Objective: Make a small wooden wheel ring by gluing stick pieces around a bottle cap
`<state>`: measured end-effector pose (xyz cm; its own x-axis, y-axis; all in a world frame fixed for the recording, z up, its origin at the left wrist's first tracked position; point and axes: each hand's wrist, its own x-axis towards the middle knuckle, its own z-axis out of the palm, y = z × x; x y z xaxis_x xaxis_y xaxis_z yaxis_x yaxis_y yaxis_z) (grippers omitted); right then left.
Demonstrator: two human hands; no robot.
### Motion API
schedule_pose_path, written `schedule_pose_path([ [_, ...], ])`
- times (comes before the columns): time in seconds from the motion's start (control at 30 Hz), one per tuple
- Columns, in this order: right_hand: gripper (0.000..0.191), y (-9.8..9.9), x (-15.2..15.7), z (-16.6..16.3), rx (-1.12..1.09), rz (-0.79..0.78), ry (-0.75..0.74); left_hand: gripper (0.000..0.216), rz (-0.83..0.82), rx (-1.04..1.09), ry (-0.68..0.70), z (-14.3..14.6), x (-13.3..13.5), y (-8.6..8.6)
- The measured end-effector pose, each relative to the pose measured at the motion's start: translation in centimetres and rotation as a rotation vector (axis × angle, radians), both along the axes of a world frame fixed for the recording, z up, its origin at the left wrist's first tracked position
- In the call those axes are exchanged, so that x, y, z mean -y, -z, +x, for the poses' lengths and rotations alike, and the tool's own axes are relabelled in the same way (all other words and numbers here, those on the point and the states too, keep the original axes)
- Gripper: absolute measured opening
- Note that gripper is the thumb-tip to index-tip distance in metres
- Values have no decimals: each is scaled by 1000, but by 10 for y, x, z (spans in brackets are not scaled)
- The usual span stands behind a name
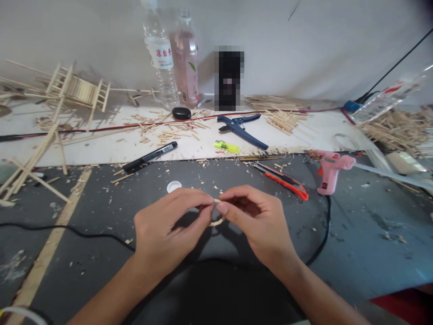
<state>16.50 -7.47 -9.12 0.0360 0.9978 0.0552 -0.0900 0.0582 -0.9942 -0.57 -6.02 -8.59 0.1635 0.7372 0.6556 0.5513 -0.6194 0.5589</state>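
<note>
Close together over the grey work surface, my left hand [176, 221] and my right hand [259, 221] pinch a small curved wooden piece [216, 223] between thumbs and forefingers. It is pale and seems jointed from short stick segments. Fingers cover much of it, so I cannot tell if it closes into a full ring. Just beyond my left hand lies a white bottle cap [174, 186]. An orange utility knife [284, 181] rests beyond my right hand, with a pink hot glue gun [329, 169] farther right.
Blue cutting pliers [242, 131], a black marker [150, 157] and a yellow lighter [227, 146] lie farther back among stick scraps. Two bottles, one a clear water bottle [160, 58], stand by the wall. A small stick-built model [79, 92] is at left; a black cable [326, 225] trails at right.
</note>
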Motion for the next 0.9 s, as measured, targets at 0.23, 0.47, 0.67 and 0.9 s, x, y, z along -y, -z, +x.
schedule_pose_path([
  [0.23, 8, 0, -5, 5, 58, -8, -26, 3, -203, 105, -112, 0, 1, 6],
  [0.47, 9, 5, -5, 3, 79, 17, -43, 5, -283, 146, -81, -1, 3, 10],
  [0.67, 8, 7, -10, 6, 114, 8, 32, 18, -507, 501, -12, -7, -8, 13],
  [0.9, 9, -30, -14, 20, 311, 192, 224, 23, -761, 758, -20, -8, -27, 30],
])
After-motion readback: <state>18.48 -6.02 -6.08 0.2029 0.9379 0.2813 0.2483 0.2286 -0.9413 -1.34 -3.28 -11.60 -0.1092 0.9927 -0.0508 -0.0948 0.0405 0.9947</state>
